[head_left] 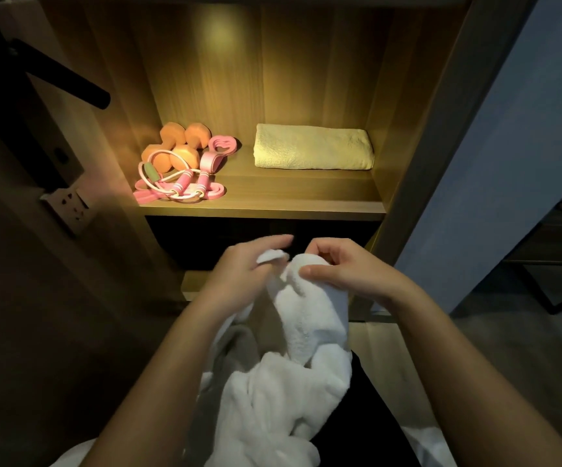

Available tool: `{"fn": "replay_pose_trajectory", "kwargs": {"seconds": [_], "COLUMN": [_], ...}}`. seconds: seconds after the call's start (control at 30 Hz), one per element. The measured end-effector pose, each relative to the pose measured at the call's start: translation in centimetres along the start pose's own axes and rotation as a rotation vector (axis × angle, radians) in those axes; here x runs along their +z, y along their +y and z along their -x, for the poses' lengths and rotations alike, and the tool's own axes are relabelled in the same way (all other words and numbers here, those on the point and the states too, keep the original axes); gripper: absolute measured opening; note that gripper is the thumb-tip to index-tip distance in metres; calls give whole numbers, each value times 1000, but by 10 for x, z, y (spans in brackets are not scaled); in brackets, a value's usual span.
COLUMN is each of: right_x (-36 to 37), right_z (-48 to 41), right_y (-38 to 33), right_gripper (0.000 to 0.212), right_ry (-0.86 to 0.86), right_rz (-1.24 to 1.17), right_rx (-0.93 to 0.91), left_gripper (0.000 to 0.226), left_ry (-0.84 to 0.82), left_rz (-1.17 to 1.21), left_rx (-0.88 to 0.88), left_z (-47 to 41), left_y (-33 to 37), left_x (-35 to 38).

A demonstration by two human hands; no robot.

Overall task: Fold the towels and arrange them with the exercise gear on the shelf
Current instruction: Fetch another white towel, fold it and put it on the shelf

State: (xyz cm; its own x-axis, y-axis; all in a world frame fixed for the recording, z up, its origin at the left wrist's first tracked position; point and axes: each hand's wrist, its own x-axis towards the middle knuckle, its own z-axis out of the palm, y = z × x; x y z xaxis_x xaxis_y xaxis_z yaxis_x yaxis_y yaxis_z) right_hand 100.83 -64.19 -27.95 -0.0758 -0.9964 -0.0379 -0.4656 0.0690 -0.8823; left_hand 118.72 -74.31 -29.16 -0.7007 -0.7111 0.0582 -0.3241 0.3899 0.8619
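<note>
White towel (306,332), edge clamped in right hand (343,269) grip, seemingly pinched by blurred left hand (239,269), below shelf (266,210).

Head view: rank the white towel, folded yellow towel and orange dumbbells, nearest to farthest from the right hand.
1. white towel, pinched by the right hand itself.
2. folded yellow towel, right side of the shelf.
3. orange dumbbells, left side of the shelf.

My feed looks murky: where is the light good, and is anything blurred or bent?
Head view: warm light fills only the shelf, so the folded towel and dumbbells read clearly; the left hand and white towel sit in dimmer light, that hand's fingertips motion-blurred; the wide lens splays the shelf's side walls.
</note>
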Motion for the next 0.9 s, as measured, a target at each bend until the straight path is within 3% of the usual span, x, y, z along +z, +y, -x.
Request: {"fn": "replay_pose_trajectory", "kwargs": {"seconds": [0.07, 0.13, 0.27, 0.4, 0.5, 0.6, 0.67, 0.9], "right_x": [-3, -7, -10, -25, -40, -50, -51, -34], "right_z": [-1, 0, -2, -5, 1, 7, 10, 9], "right_y": [-4, -4, 2, 7, 6, -3, -10, -36], "right_gripper": [14, 16, 34, 37, 37, 20, 12, 18], "right_ry": [31, 33, -15, 15, 29, -40, -77, -157], "right_rz": [-9, 13, 0, 27, 22, -27, -18, 97], "right_rx": [-34, -14, 92, 159, 181, 163, 135, 19], "left_gripper": [27, 16, 12, 18, 18, 10, 18, 38], "left_ry": [-115, -93, 243, 626, 703, 579, 440, -37], "left_rz": [5, -42, -55, -95, -111, -126, -86, 54], "left_rx": [-1, 8, 46, -65, -150, -198, -156, 139], "left_z": [-1, -1, -1, 1, 2, -3, -6, -10], "left_y": [10, 15, 11, -16, -30, -34, -29, 12], "left_x": [8, 9, -2, -38, -56, -57, -51, 6]}}
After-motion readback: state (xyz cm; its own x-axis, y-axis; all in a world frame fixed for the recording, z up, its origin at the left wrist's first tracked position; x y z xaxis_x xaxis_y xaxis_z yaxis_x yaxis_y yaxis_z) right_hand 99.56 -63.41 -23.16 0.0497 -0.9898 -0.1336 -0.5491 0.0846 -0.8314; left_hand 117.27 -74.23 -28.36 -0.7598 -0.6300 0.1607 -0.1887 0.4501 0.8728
